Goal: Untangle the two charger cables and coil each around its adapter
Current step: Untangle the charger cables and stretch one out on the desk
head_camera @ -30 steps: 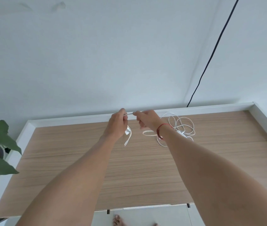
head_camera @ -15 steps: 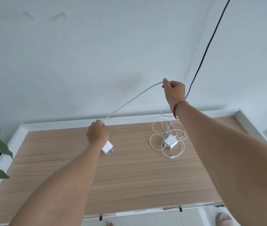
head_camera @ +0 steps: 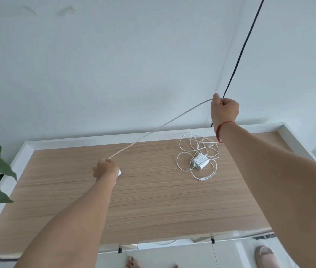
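one cable (head_camera: 172, 118) runs taut from left fingers (head_camera: 107, 162) up to right fingers (head_camera: 216, 100).

The left forearm (head_camera: 87, 209) and right forearm (head_camera: 269, 180) are unsleeved; a thin red string bracelet (head_camera: 223, 126) circles the right wrist; bare toes (head_camera: 132, 263) show.

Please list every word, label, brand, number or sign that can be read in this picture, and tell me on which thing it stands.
No text can be read here.
Loose adapter, lying on the desk: a faint grey mark on its top face, too small and blurred to read.
Held adapter, in the left hand: mostly hidden, no print shows.
Stretched cable: no print shows.
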A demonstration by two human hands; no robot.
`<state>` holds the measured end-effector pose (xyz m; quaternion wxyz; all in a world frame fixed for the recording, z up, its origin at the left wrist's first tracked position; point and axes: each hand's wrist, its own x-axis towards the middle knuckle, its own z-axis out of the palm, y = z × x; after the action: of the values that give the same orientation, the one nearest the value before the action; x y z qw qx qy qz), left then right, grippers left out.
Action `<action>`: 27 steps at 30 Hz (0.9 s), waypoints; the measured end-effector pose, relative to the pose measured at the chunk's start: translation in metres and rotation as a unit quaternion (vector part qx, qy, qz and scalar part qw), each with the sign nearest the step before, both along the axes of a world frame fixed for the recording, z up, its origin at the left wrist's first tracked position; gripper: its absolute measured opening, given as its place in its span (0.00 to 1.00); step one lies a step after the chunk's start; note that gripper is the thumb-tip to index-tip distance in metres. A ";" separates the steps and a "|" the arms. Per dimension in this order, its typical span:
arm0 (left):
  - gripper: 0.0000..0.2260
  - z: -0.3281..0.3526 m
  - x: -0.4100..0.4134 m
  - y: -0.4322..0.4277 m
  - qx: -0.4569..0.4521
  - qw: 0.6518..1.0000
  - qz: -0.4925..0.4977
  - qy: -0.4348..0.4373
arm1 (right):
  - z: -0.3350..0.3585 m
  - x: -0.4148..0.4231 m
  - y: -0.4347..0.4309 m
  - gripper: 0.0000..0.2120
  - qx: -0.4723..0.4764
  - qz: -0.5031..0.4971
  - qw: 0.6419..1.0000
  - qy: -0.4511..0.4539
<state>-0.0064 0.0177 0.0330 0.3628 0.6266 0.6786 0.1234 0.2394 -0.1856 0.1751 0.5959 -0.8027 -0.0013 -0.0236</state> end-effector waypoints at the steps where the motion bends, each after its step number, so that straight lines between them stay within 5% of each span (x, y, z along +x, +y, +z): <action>1: 0.14 0.000 -0.001 -0.004 0.007 1.000 0.001 0.016 | -0.001 -0.001 -0.006 0.24 -0.016 -0.008 1.000 -0.001; 7: 0.12 -0.007 -0.005 -0.018 0.021 0.997 0.064 -0.038 | -0.027 -0.006 -0.037 0.24 -0.099 0.002 0.995 0.007; 11: 0.14 -0.006 -0.022 -0.026 0.066 0.988 0.081 -0.115 | -0.043 -0.012 -0.060 0.23 -0.247 0.089 0.965 0.002; 18: 0.10 -0.023 -0.070 -0.011 0.216 0.974 -0.025 -0.061 | -0.082 -0.036 -0.089 0.21 -0.435 0.194 0.879 -0.005; 27: 0.09 -0.045 -0.104 -0.010 0.202 0.979 -0.024 -0.002 | -0.090 -0.047 -0.141 0.33 -0.530 0.151 0.828 -0.103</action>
<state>-0.1103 0.0076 -0.0120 0.2325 0.7028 0.6238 0.2507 0.1921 -0.3266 0.0855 0.0717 -0.9778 -0.1967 -0.0114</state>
